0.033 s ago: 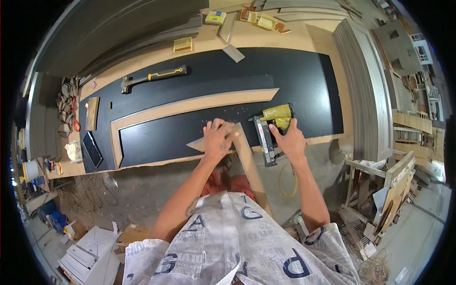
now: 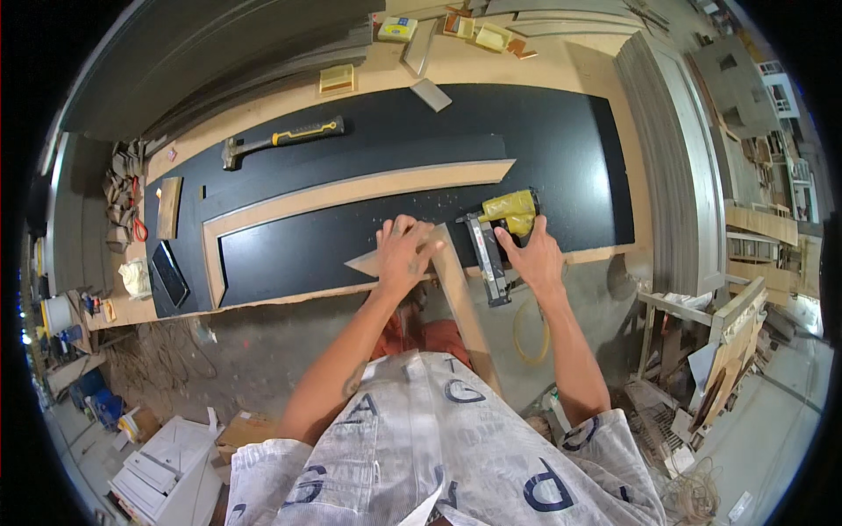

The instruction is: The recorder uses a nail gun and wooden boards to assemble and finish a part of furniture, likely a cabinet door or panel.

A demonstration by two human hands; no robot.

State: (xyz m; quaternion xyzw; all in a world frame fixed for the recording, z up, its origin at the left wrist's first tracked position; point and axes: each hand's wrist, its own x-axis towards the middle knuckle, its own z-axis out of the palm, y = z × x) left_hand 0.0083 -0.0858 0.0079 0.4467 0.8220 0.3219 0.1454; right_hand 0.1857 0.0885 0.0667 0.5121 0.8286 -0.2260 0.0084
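Observation:
My left hand (image 2: 405, 256) is closed over a mitred corner where two pale wooden strips meet, at the table's near edge. One strip (image 2: 465, 307) runs from there toward my body; the other's pointed end (image 2: 361, 263) sticks out left of the hand. My right hand (image 2: 538, 259) grips a nail gun (image 2: 509, 210) with a yellow body and dark magazine, its nose turned left, right of the corner. The fingers on its far side are partly hidden. Beyond my hands, an L-shaped joined wooden frame piece (image 2: 351, 192) lies on the black panel (image 2: 574, 167).
A hammer (image 2: 307, 131) lies on the panel's far left. At the left end are a wooden block (image 2: 169, 209) and a phone-like dark slab (image 2: 169, 274). Small yellow boxes (image 2: 337, 79) stand along the back. Stacked grey boards (image 2: 671, 167) flank the right side.

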